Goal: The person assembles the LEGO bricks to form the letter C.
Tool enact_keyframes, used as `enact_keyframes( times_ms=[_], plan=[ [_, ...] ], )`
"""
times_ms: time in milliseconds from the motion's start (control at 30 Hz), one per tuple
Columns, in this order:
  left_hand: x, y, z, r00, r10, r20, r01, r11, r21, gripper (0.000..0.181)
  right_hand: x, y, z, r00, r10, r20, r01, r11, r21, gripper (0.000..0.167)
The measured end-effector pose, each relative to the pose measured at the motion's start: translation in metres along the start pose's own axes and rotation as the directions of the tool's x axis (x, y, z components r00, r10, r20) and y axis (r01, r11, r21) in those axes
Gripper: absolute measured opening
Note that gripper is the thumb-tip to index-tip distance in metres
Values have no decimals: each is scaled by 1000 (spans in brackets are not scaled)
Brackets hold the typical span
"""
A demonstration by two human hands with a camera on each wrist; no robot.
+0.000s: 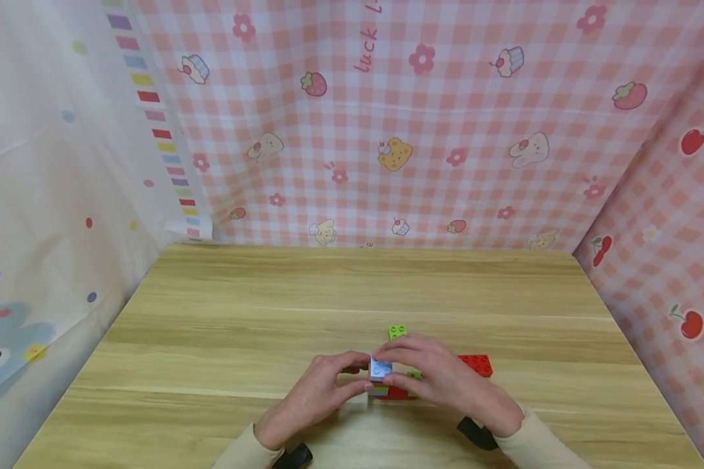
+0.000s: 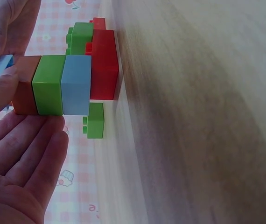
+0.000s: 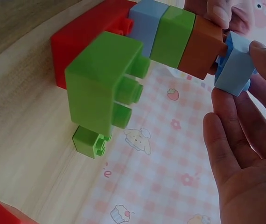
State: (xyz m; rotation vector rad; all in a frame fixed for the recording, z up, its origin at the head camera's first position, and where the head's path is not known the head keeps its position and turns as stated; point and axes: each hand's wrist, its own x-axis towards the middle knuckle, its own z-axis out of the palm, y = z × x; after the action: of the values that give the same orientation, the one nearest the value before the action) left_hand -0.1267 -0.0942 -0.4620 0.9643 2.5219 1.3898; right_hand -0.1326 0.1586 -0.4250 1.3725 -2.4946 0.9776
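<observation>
My right hand (image 1: 440, 371) pinches a light blue building brick (image 3: 238, 65) between thumb and fingers. That brick sits slightly tilted on top of a brown brick (image 3: 200, 46), whose studs show in a narrow gap in the right wrist view. Under the brown one are a green brick (image 2: 50, 86) and a lower blue brick (image 2: 77, 86), stacked on one end of a long red brick (image 2: 105, 65). My left hand (image 1: 322, 384) holds the stack near the brown brick, thumb on one side and fingers on the other. Another green brick (image 3: 100, 79) stands on the red one.
A separate green brick (image 1: 397, 331) lies on the wooden table (image 1: 211, 326) behind the stack. To the right lies another red brick (image 1: 478, 365), partly behind my right hand. A pink checked cloth (image 1: 352, 130) hangs at the table's back edge.
</observation>
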Motion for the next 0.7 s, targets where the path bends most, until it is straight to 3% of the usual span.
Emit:
enact_keyframes(
  times_ms=[367,700],
  plan=[
    [1,2,-1,999,-23,24,23,1000,0,31,2,-2,0,998,52,38,-52,999,-4,33],
    [1,-1,-1,1000,0,10,0,1000,2,33,5,-2,1,998,38,43,-39,999,18,31]
  ],
)
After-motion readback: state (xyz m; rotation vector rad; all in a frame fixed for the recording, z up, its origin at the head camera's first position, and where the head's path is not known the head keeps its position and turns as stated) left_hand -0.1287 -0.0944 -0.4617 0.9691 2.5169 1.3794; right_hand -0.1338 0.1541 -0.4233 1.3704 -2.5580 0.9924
